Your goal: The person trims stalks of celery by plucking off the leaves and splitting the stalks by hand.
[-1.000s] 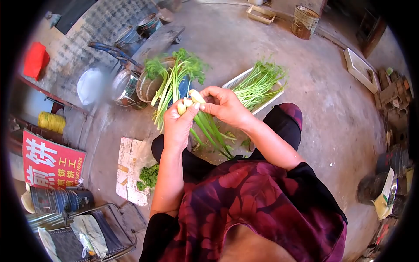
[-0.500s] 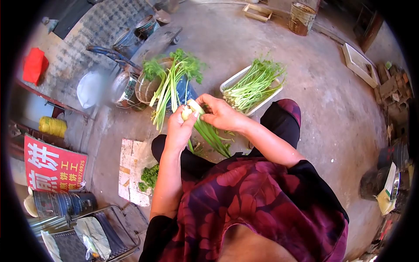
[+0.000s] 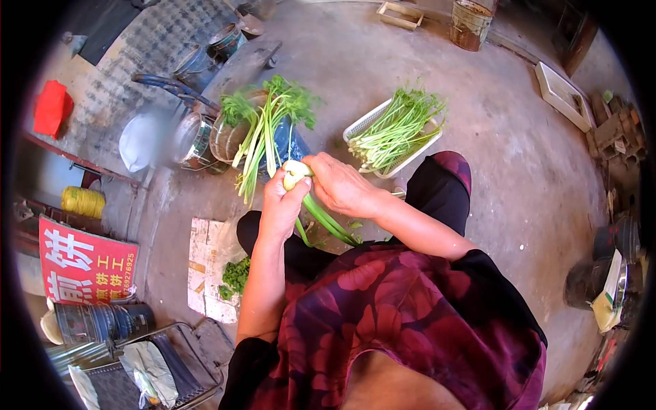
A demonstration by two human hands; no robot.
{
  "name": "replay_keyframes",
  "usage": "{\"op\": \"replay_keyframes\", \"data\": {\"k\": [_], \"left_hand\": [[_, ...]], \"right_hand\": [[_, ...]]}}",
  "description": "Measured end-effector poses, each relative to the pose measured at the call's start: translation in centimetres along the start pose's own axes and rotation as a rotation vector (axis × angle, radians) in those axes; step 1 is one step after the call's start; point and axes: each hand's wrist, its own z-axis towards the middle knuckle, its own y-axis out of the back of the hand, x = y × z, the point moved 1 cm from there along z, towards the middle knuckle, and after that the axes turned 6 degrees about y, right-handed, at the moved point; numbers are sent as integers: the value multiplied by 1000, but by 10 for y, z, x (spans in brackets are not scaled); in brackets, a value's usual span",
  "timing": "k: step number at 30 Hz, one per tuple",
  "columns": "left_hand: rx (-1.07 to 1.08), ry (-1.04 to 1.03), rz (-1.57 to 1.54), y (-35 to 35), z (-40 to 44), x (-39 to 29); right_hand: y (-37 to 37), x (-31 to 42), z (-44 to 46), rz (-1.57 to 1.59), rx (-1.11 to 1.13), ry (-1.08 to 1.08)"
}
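Concrete floor (image 3: 512, 184), red sign (image 3: 87, 263), white basket (image 3: 358, 124) of greens (image 3: 396, 133), left grip (image 3: 281, 205) and right grip (image 3: 344, 186) both holding pale-ended stalks (image 3: 296, 171)

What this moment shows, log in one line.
left hand: holding green stalks | right hand: at pale ends | white basket: holding greens

Between the blue container (image 3: 294, 149) and the white plastic basket (image 3: 357, 127), a strip of concrete floor (image 3: 329, 102) is leaving a way forward for the right hand (image 3: 342, 184). The celery bunch (image 3: 261, 140) is blocking the left hand (image 3: 281, 205) ahead, while green stalks (image 3: 331, 222) are hanging between hands and lap. The right leg (image 3: 437, 198) is crowding the basket's near edge; beyond it, toward the floor's right edge, a wide passage is opening.
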Motion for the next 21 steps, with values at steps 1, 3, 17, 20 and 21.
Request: {"op": "replay_keyframes", "data": {"k": [1,3,17,20,21], "left_hand": [[-17,13,-9,-1,0,0],[-27,55,-39,-2,1,8],[-160,-174,-181,-6,4,-35],[-98,-249,-230,-9,9,-22],[-88,-250,-214,-10,9,-21]], "right_hand": [[-2,-4,0,-42,-7,-6],[-8,-27,2,-145,-16,-132],[10,-24,23,795,-51,-244],[12,-7,22,827,-89,-191],[12,-4,21,811,-91,-180]]}}
